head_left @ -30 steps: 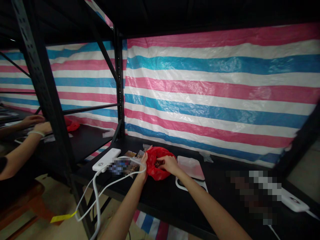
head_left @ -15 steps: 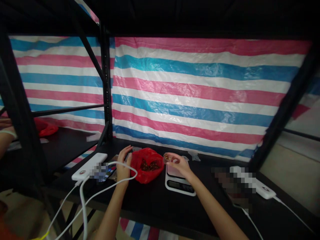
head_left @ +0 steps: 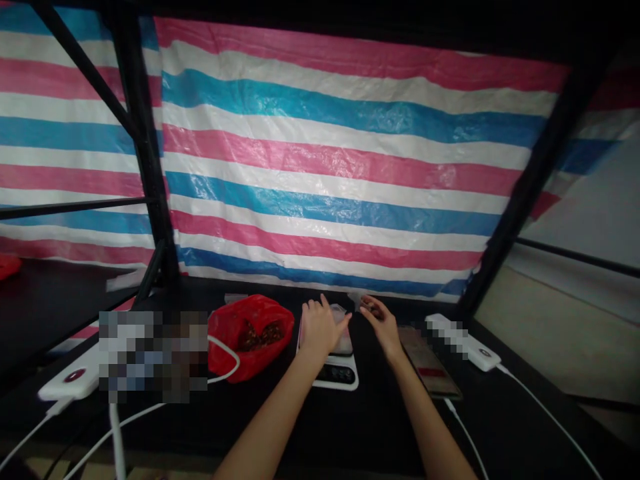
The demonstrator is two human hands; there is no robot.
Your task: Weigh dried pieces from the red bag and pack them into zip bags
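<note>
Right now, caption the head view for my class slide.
Left hand over a digital scale, right hand pinching something small, beside a red plastic bag of dark pieces.

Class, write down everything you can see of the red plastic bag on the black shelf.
The red plastic bag is thin, glossy and crumpled, and it slumps on the black shelf. Its mouth gapes open, showing a mass of dark brown pieces inside; what they are is unclear. A white cable curves against its left side, where a blurred patch hides the area beside it. It sits just left of a digital kitchen scale. The person's left hand, the nearest hand, is not touching it.
</note>
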